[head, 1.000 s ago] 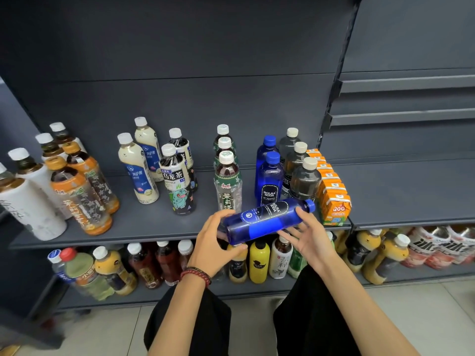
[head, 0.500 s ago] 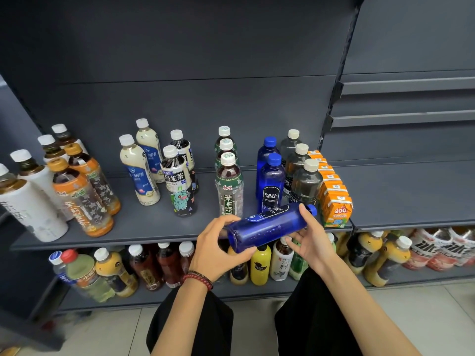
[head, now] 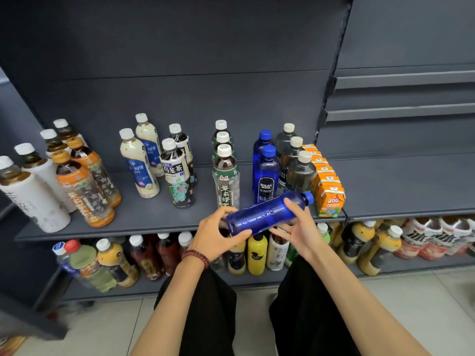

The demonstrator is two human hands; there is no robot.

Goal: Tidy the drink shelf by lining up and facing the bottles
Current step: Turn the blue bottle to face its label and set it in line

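Observation:
A blue soda bottle [head: 267, 214] lies nearly horizontal in front of the shelf edge, cap pointing right, its label turned out of sight. My left hand [head: 216, 235] grips its base end with thumb and fingers curled round it. My right hand [head: 299, 227] holds the neck end from below, thumb over the top. Behind it on the grey shelf [head: 154, 217] two more blue soda bottles [head: 266, 173] stand in a row, front one label forward.
On the same shelf stand green tea bottles [head: 226, 176], dark clear bottles [head: 299, 173], orange juice cartons [head: 329, 194], milk tea and oolong bottles [head: 177, 176], and orange and white bottles at the left [head: 84, 186]. The lower shelf holds several mixed bottles [head: 257, 253].
The blue bottle has rolled in my hands, so its white label no longer faces up. Both hands stayed at the shelf edge.

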